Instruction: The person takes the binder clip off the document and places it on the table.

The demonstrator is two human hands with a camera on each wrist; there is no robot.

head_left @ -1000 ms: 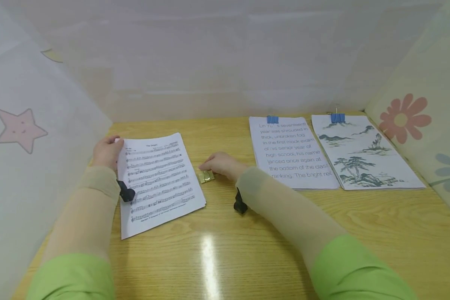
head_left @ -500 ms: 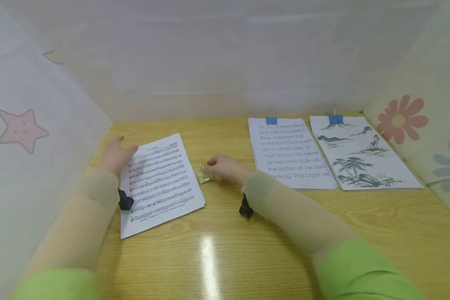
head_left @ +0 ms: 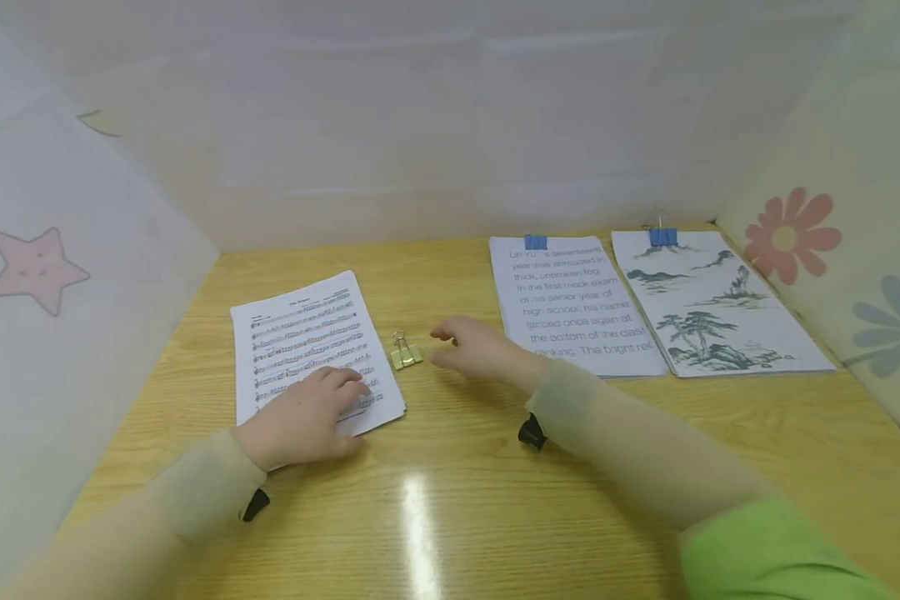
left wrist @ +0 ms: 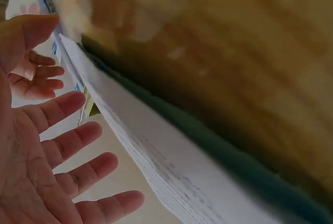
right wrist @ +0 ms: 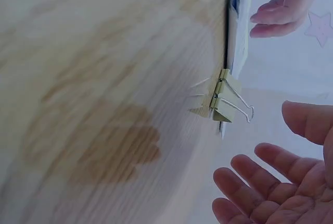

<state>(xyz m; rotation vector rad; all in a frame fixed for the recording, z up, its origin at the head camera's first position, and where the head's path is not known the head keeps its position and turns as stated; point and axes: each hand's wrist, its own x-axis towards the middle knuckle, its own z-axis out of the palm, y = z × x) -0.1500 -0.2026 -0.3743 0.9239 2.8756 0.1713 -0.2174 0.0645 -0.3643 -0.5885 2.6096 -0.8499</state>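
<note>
Over the lower part of a stack of sheet music [head_left: 300, 325] is my left hand [head_left: 307, 421]. Its fingers are loosely spread and hold nothing; the left wrist view has the palm close beside the white paper stack [left wrist: 151, 146]. A gold binder clip [head_left: 405, 357] sits on the table just right of the stack, one wire handle raised. My right hand [head_left: 480, 354] is beside the clip, apart from it, with bent, relaxed fingers and nothing in them. In the right wrist view the binder clip [right wrist: 225, 99] lies beyond my fingertips [right wrist: 265, 153].
Toward the back right lie a stack of printed text [head_left: 570, 317] and a stack with a landscape painting [head_left: 720, 308]. Blue binder clips [head_left: 536, 242] hold their top edges. Patterned walls [head_left: 420, 125] enclose the wooden table [head_left: 480, 500] at the back and sides.
My left hand has left the stack's upper left edge and come forward and right over its lower part. My right hand has let go of the gold binder clip and drawn slightly right.
</note>
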